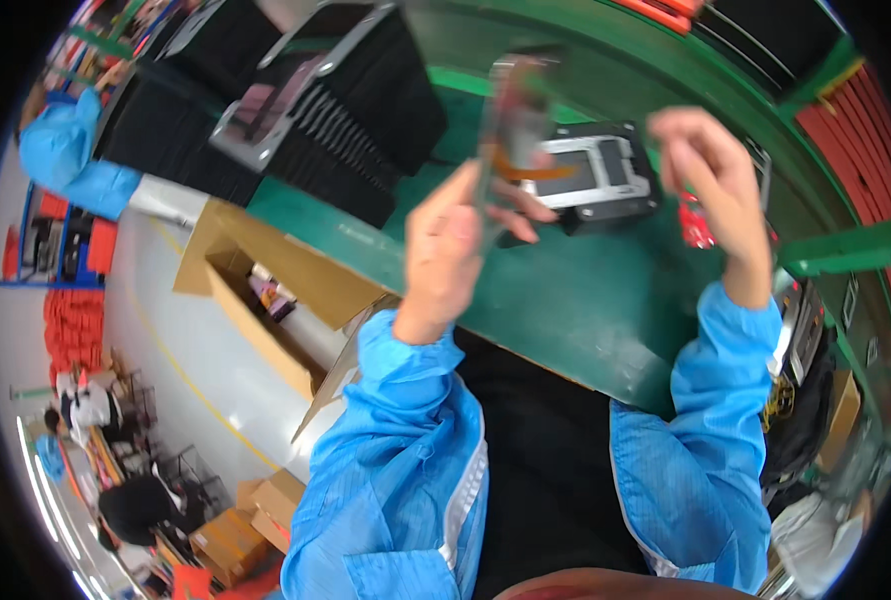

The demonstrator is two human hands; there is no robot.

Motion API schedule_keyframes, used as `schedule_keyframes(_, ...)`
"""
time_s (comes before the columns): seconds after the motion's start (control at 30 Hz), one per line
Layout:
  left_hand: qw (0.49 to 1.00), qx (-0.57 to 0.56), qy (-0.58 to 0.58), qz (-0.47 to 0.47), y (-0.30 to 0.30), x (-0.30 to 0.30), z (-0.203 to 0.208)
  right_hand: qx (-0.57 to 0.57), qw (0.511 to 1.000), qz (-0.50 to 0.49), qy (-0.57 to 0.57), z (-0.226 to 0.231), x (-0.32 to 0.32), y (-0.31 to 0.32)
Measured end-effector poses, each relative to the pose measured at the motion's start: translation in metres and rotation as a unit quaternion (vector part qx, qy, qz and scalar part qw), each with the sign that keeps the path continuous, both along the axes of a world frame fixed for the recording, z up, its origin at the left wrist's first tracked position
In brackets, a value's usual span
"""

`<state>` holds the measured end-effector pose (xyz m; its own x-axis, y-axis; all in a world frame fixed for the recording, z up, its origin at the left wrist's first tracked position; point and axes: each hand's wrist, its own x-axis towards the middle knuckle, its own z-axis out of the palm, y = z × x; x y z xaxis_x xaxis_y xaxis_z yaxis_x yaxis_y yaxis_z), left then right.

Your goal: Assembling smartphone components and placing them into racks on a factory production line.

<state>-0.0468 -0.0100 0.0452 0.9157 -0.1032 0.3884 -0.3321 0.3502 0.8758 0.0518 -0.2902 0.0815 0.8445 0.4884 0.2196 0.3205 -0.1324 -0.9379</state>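
Flat part, blurred by motion, stood upright in our left hand above the table, just left of a black-and-silver device in our view. Nearest to us were our blue sleeves, worn over a black garment. We pinched the part between the thumb and fingers of the left hand, and an orange strip showed beside those fingers; we could not tell whether it was joined to the part. Our right hand was raised to the right of the device, its fingers bent, and we could not tell whether they pinched anything.

Under our hands lay the green table. To our left, an open cardboard box stood beside its edge, with a small item inside. The black-and-silver device sat on the table beyond our hands, and a red item showed just behind our right wrist. Farther left on the table we had stacked black units. Well beyond, across the pale floor, we saw a blue rack and a person in dark clothing.
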Motion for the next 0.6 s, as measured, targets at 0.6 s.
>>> schedule_keyframes(0.6,0.869,0.465,-0.093,0.14,-0.01,0.065,-0.004,0.309,0.921,-0.042,0.232,-0.136,0.056,0.009)
